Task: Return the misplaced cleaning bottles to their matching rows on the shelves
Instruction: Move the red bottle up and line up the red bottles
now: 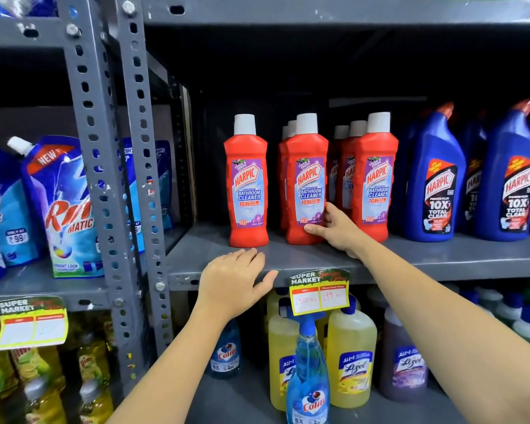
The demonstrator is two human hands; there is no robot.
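Red Harpic bathroom cleaner bottles with white caps stand on the grey middle shelf (214, 255). One stands alone on the left (247, 185). My right hand (338, 229) grips the base of the front bottle of the middle row (308, 179), thumb on its label, fingers behind it. A third row of red bottles (375, 175) stands just to the right. My left hand (234, 283) rests flat on the shelf's front edge below the lone bottle, holding nothing. Blue Harpic toilet cleaner bottles (435, 182) fill the shelf's right side.
A blue Colin spray bottle (308, 377) stands in front of yellow Lizol bottles (352, 359) on the lower shelf, another Colin bottle (227, 353) to its left. Rin Matic pouches (62, 206) fill the left bay beyond the grey slotted upright (141, 166). A price tag (318, 292) hangs from the shelf edge.
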